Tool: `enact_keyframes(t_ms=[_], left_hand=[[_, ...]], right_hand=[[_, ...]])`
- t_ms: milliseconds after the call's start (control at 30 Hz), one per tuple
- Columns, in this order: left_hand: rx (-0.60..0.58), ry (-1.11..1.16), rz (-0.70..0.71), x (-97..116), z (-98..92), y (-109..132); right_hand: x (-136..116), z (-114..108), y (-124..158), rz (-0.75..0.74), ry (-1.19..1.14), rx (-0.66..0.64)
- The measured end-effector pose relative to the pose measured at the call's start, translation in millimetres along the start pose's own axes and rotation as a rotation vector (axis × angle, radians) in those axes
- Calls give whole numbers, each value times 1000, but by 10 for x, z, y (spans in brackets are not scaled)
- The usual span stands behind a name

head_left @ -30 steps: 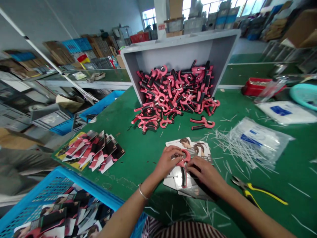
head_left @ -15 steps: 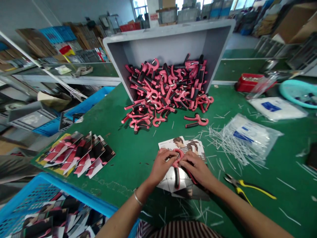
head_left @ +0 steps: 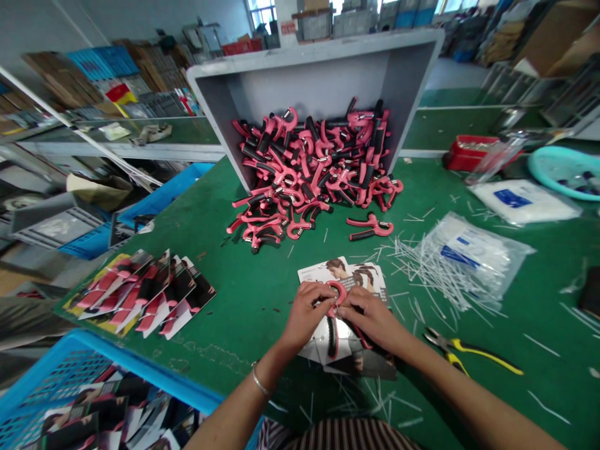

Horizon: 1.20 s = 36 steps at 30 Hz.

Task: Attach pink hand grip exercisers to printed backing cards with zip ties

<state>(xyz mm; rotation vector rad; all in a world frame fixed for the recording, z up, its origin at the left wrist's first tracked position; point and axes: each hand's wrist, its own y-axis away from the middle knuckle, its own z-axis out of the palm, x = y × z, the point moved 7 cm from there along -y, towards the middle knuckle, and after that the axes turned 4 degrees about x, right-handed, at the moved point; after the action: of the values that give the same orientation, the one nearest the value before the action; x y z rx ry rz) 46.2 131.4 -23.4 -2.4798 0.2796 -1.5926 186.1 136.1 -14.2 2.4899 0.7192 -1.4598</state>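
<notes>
A pink and black hand grip exerciser (head_left: 332,337) lies over a small stack of printed cards (head_left: 321,271) on the table in front of me. My left hand (head_left: 304,314) is closed, thumb and fingers pinching the exerciser near its pink curved top. From the other side my right hand (head_left: 372,317) is closed on it too, fingertips at the joint by the spring. Whether a thin tie is between the fingertips is too small to tell. The exerciser's handles point toward me, the right one partly hidden under my right hand.
A grey bin (head_left: 316,56) tipped on its side spills many exercisers. Carded exercisers (head_left: 180,294) lie at left, above a blue basket (head_left: 154,362) holding more. At right are loose white plastic ties (head_left: 429,269), a clear bag (head_left: 478,250) and yellow-handled pliers (head_left: 487,355).
The view has shifted slightly. Both hands keep the same hold on the exerciser, with only a slight movement of the fingers.
</notes>
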Motion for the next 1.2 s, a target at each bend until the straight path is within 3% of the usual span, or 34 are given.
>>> enact_keyframes(t_ms=[833,967,1200], left_hand=[[61,67,-14,-57,-37,75],[-30,59,56,9,-50,81],[-92,81,-18,-25,-79,43]], right_hand=[[-4,43,-6,17,-6,-21],[7,32,5,37,-2,58],[-67,97,9,-35,32,34]])
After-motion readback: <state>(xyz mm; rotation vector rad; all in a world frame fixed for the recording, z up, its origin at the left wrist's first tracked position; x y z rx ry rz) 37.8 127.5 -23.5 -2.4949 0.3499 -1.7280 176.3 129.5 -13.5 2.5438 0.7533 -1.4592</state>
